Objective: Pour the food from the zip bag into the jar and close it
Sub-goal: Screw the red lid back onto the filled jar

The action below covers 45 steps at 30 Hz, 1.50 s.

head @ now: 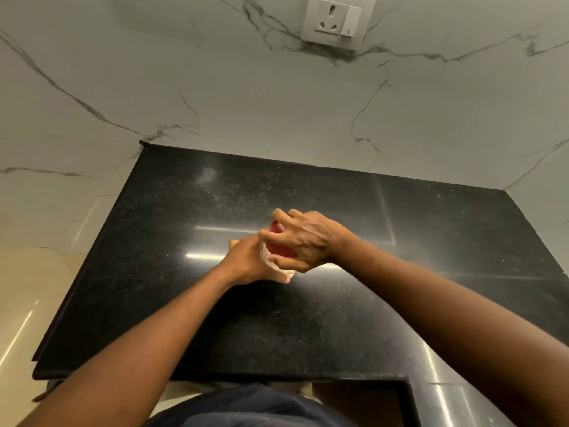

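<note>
A small clear jar (281, 271) stands on the black granite counter (172, 272), mostly hidden by both hands. Its red lid (277, 249) sits on top. My right hand (303, 241) curls over the lid from above, fingers spread around its rim. My left hand (246, 261) wraps the jar's left side and holds it steady. Pale contents show faintly through the jar's lower wall. No zip bag is in view.
A marble-patterned wall rises behind and to the left of the counter, with a white socket and switch plate (337, 21) high up. The counter's front edge (215, 375) runs close to my body, and a step in the edge lies at lower right.
</note>
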Available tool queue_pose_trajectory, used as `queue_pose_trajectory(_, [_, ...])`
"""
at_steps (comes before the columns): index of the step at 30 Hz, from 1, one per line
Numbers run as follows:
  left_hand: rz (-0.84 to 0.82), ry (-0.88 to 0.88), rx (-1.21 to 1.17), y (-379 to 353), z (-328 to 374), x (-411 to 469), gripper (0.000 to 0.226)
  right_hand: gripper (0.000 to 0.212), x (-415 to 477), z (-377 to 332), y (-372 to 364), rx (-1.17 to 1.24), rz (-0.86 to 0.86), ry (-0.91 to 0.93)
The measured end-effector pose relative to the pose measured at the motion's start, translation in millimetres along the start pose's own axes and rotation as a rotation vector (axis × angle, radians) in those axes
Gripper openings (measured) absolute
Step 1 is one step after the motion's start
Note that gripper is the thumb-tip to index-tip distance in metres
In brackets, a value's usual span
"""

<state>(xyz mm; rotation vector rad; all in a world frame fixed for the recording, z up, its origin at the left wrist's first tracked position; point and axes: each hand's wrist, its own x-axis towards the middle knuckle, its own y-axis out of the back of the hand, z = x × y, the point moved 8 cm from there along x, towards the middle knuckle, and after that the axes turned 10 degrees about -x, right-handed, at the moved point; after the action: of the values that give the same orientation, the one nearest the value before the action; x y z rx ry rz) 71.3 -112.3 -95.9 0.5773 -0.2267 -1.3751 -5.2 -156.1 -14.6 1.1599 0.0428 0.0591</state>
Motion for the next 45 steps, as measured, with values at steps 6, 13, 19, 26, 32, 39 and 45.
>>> queue_pose_trajectory(6, [0.163,-0.047,0.201,-3.9,10.7,0.2,0.082,0.051,-3.3,-3.4,2.8,-0.052,0.082,-0.352])
queue_pose_trajectory(13, [0.139,-0.069,0.152,-8.6,4.2,2.7,0.088,0.053,-1.9,-3.0,10.0,-0.055,-0.072,-0.67])
queue_pose_trajectory(19, [0.022,-0.053,-0.301,1.1,-13.5,0.3,0.105,0.115,-30.0,8.1,-10.3,0.547,-0.1,-0.782])
queue_pose_trajectory(26, [0.255,-0.079,-0.397,5.9,-19.7,-11.0,0.098,0.091,-60.8,-12.2,-66.5,1.147,0.13,-0.968])
queue_pose_trajectory(32, [0.281,-0.09,-0.388,25.1,-7.1,26.1,0.1,0.08,-50.1,24.6,-77.6,1.183,0.373,-1.101])
queue_pose_trajectory(39, [0.243,-0.082,-0.271,49.4,5.4,97.4,0.098,0.077,-29.3,78.6,-96.5,1.189,0.415,-1.152])
queue_pose_trajectory(45, [0.198,-0.037,-0.181,51.2,7.6,118.8,0.095,0.078,-30.6,91.5,-113.7,1.188,0.37,-1.144])
